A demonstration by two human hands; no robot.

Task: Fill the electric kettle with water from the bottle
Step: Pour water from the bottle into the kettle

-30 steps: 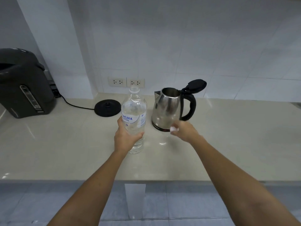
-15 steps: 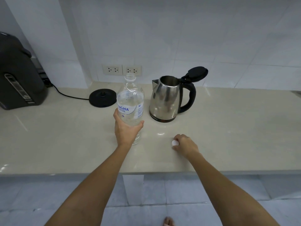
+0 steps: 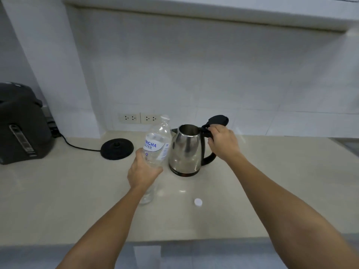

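Wrapped around the lower body of the clear water bottle (image 3: 157,150), left hand (image 3: 142,172), fingers closed on the plastic, bottle raised off the counter and leaning up and to the right. Bottle's long axis running from the base near the wrist to the open neck, mouth uncapped and pointing toward the kettle. Just to the right of the bottle, nearly touching it, the steel electric kettle (image 3: 187,150), upright on the pale counter (image 3: 272,181), off its base. Closed around the top of the kettle's black handle, right hand (image 3: 223,144), steadying the body; whether the thumb presses a latch, impossible to tell. Hinged lid (image 3: 217,120) swung up and back behind the hand, round opening exposed and facing upward.

Deciding relation, by judgement: bottle mouth beside and a little above the kettle's rim, to its left, so pouring calls for a short carry rightward and a steeper tilt over the opening. No water seen passing yet.

Farther out: 1 small white cap (image 3: 198,202) lying on the counter nearer the edge, well apart from both hands. Round black power base (image 3: 117,148) to the left of the bottle, cord trailing toward a dark hot-water dispenser (image 3: 21,123) at far left. 2 wall outlets (image 3: 139,118) behind the bottle.
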